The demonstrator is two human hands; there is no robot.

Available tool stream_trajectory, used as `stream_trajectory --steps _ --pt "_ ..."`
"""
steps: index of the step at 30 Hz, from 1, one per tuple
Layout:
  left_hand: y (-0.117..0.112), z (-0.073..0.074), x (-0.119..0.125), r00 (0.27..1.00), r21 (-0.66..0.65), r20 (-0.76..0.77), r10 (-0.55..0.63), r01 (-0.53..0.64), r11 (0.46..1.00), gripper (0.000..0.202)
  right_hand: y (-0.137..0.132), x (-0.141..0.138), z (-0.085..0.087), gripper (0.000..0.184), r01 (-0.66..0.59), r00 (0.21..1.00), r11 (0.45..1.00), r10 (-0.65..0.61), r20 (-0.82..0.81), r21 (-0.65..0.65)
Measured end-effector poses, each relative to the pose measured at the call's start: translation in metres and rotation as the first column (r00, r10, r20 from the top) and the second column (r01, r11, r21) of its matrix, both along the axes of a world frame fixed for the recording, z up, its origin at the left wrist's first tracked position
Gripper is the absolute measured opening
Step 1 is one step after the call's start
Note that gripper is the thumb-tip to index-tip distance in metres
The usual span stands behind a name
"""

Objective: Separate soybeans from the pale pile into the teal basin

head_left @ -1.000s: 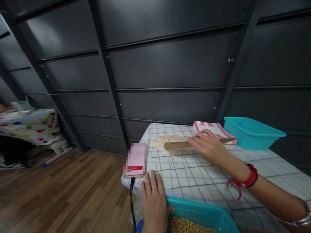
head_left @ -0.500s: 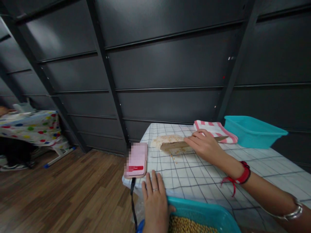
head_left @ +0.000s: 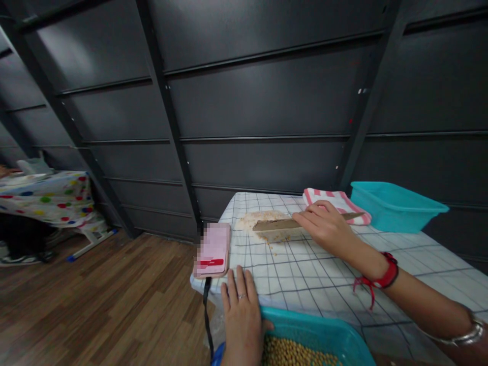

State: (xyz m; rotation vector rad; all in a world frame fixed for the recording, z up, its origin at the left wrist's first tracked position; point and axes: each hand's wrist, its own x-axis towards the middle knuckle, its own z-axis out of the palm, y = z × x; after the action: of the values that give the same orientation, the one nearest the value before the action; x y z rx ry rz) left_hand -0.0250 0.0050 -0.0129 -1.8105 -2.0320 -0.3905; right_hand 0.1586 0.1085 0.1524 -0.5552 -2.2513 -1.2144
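Observation:
My right hand (head_left: pixel 323 226) is closed around a long flat greyish-brown strip (head_left: pixel 276 229), perhaps cardboard or wood. The strip's far edge lies against a spread of pale grains or powder (head_left: pixel 247 220) on the checked tablecloth (head_left: pixel 305 274), with several yellowish bits scattered in front. Fingers stretched out, my left hand (head_left: pixel 242 315) lies flat over the table's near edge. Its thumb reaches the rim of a teal tub (head_left: pixel 324 328) that contains yellow beans (head_left: pixel 297 353), likely soybeans. The tub's lower part is out of view.
A pink phone or case (head_left: pixel 215 249) lies at the table's left edge, with a black strap (head_left: pixel 207 315) hanging down. At the back right are a red-and-white striped cloth (head_left: pixel 335 203) and a turquoise basin (head_left: pixel 396 206). Another table (head_left: pixel 49 198) stands far left; a dark panelled wall (head_left: pixel 263 112) rises behind.
My right hand and the strip have shifted slightly to the right, and the strip's face is tilted a little differently. The left hand keeps its place by the tub.

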Motion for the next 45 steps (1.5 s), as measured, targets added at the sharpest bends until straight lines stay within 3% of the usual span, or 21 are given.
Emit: stream_trajectory --steps 5,13,27,39,45 --pt "0.000 -0.001 0.000 1.000 -0.006 -0.022 0.010 -0.011 1.000 0.090 0.004 -0.006 -0.005 0.028 -0.016 1.000 1.000 0.016 0.018 -0.007" --pt "0.000 -0.001 0.000 1.000 0.008 -0.017 0.003 -0.003 1.000 0.093 -0.012 0.006 -0.006 0.025 -0.061 0.998 0.995 0.064 0.029 -0.075" --pt "0.000 0.001 -0.001 1.000 -0.021 -0.020 -0.002 0.001 1.000 0.094 -0.011 0.002 -0.005 0.028 -0.044 0.999 0.997 0.045 0.018 -0.064" --pt "-0.001 0.004 0.000 1.000 0.021 -0.004 -0.007 0.007 1.000 0.099 -0.028 0.021 0.000 0.026 -0.070 0.998 0.995 0.070 -0.003 -0.071" --pt "-0.002 0.003 -0.001 1.000 0.019 0.007 -0.013 0.013 1.000 0.098 -0.021 0.014 -0.003 0.025 -0.053 0.998 0.997 0.052 -0.022 -0.064"
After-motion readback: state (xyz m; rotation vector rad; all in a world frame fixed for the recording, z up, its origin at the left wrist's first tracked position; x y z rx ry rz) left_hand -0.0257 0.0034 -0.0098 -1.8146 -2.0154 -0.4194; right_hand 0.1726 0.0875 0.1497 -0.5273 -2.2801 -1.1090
